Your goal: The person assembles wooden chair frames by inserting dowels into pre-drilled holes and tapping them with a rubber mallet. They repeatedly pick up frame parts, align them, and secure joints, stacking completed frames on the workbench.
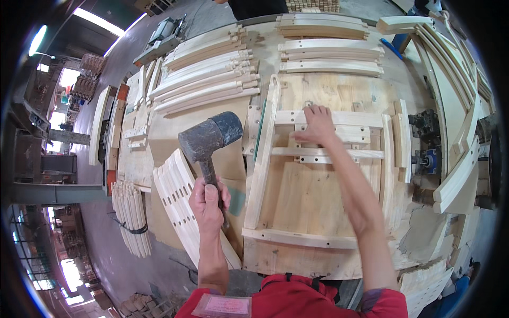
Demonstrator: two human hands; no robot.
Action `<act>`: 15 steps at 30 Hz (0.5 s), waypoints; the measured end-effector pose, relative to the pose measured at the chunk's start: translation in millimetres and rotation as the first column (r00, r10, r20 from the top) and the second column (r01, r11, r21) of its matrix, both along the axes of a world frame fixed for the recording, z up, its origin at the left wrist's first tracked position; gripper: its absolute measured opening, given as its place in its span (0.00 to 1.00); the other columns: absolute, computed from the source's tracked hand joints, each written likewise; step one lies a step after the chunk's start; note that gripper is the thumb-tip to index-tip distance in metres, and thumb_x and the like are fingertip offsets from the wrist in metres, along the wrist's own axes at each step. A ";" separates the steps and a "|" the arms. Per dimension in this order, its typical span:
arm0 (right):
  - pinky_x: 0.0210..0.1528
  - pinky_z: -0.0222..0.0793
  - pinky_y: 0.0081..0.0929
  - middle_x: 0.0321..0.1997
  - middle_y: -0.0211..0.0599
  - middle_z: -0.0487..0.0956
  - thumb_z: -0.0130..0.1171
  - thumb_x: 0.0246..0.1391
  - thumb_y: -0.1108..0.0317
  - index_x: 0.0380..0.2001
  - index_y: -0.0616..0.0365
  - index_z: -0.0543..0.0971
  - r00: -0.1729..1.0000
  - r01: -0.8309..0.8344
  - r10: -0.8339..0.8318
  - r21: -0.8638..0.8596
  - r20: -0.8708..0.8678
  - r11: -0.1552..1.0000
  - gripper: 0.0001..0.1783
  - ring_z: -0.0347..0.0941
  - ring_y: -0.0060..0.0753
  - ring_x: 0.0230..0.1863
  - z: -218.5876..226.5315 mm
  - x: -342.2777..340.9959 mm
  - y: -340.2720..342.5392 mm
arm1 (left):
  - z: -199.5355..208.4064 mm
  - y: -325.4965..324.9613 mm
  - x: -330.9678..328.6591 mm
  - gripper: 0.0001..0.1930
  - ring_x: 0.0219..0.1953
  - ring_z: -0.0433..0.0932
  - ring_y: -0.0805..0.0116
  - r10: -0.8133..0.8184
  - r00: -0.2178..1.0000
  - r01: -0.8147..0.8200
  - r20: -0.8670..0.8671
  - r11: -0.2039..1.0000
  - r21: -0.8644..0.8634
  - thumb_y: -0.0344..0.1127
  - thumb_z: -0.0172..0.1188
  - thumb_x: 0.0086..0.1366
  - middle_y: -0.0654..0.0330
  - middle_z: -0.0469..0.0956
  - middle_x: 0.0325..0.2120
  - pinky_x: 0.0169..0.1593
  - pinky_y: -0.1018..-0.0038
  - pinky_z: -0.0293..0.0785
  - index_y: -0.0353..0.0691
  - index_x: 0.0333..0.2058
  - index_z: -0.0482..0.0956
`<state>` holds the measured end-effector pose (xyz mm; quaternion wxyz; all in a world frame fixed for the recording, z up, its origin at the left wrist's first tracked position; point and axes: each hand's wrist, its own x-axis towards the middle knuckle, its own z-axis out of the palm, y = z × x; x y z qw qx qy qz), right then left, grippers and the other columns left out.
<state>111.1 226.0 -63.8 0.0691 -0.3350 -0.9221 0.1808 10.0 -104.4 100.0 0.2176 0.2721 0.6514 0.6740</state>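
Note:
My left hand (209, 204) is closed around the handle of a mallet (211, 136) with a thick, dark, worn head, held up over the left part of the bench. On the bench a pale wooden frame (263, 164) lies flat. It has a long post at the left, a shorter post at the right and a drilled rail along the near side. Two crosspieces run between the posts, the farther one a rail (358, 120) and the nearer one a thin bar (355, 153). My right hand (319, 126) grips the farther rail, fingers over its far side and thumb toward me.
Slotted slats (177, 193) lie beneath the mallet. Stacked wooden parts (207, 79) fill the far left, and curved rails (331, 55) the far right. Clamp hardware (427, 159) and long curved pieces (458, 175) stand at the right. A tied bundle of sticks (131, 220) is at the left.

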 end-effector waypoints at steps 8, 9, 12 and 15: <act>0.67 0.59 0.46 0.52 0.45 0.75 0.73 0.32 0.38 0.47 0.60 0.79 0.990 0.104 -0.103 0.008 -0.097 0.995 0.43 0.68 0.50 0.58 7.1 -10.7 -9.5 | 15.5 51.3 -13.6 0.18 0.19 0.71 0.77 0.012 0.999 -0.016 -0.041 0.996 -0.091 0.42 0.62 0.73 0.62 0.76 0.27 0.19 0.80 0.64 0.31 0.50 0.78; 0.67 0.58 0.45 0.52 0.45 0.75 0.73 0.31 0.40 0.47 0.60 0.79 0.989 0.110 -0.110 0.002 -0.099 0.994 0.42 0.68 0.49 0.58 6.3 -11.9 -10.5 | 19.2 58.6 -12.3 0.18 0.20 0.71 0.77 0.002 0.998 -0.008 -0.067 0.996 -0.087 0.41 0.62 0.73 0.62 0.76 0.27 0.19 0.80 0.64 0.31 0.50 0.78; 0.67 0.58 0.44 0.52 0.44 0.74 0.71 0.30 0.45 0.46 0.59 0.79 0.986 0.126 -0.126 -0.015 -0.105 0.992 0.40 0.67 0.48 0.57 5.4 -12.8 -8.4 | 39.8 77.4 -5.7 0.17 0.20 0.72 0.75 0.005 0.998 -0.005 -0.062 1.000 0.000 0.37 0.60 0.73 0.60 0.76 0.29 0.19 0.79 0.64 0.30 0.53 0.77; 0.67 0.57 0.43 0.51 0.43 0.74 0.70 0.28 0.46 0.45 0.59 0.79 0.984 0.126 -0.128 -0.020 -0.127 0.992 0.39 0.66 0.47 0.56 3.6 -10.3 -3.7 | 72.5 97.3 3.8 0.16 0.22 0.72 0.78 0.110 0.993 -0.100 -0.048 0.979 0.179 0.33 0.57 0.74 0.60 0.76 0.28 0.22 0.81 0.65 0.30 0.54 0.76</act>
